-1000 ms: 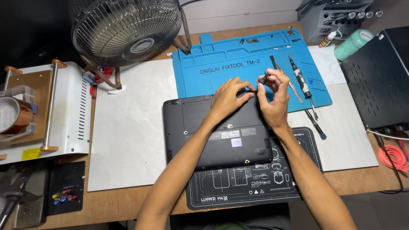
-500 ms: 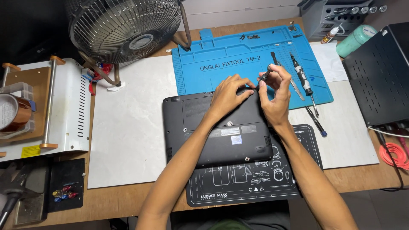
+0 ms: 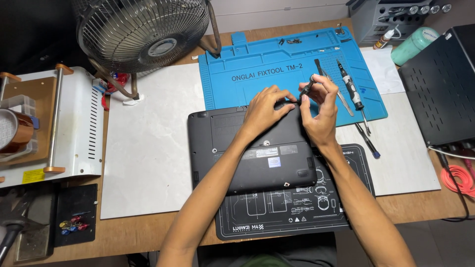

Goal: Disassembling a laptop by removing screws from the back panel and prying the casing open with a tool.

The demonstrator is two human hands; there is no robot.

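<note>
**Bench inventory: upturned laptop, far edge under both hands**

1. Laptop [image 3: 250,151]: black, lying bottom-up, its near end resting on the black mat [image 3: 292,207] and its far edge against the blue silicone mat [image 3: 267,74]. I see it directly beneath both sets of fingers.

2. Left hand [image 3: 262,110]: I have it palm-down on the laptop's far edge, fingers curled and pressed onto the casing. Whether they pinch anything small I cannot tell.

3. Right hand [image 3: 319,111]: just beside the left fingertips, raised on its edge. Thumb and forefinger are pinched around a small dark screwdriver [image 3: 307,89], which slants down toward the laptop's far edge, its tip meeting the spot where the left fingertips rest.

4. Beyond the right fingers, on the blue mat: a flat metal pry tool [image 3: 341,101] and a second precision driver [image 3: 351,91], lying side by side, near but not touched.

5. Outward from the right wrist: a thin blue-tipped tool [image 3: 367,141] on the white sheet [image 3: 148,148].

6. Well away past the left fingers: a desk fan [image 3: 143,32].

7. Far right: a black perforated case [image 3: 440,99] and a green bottle [image 3: 413,45].
</note>
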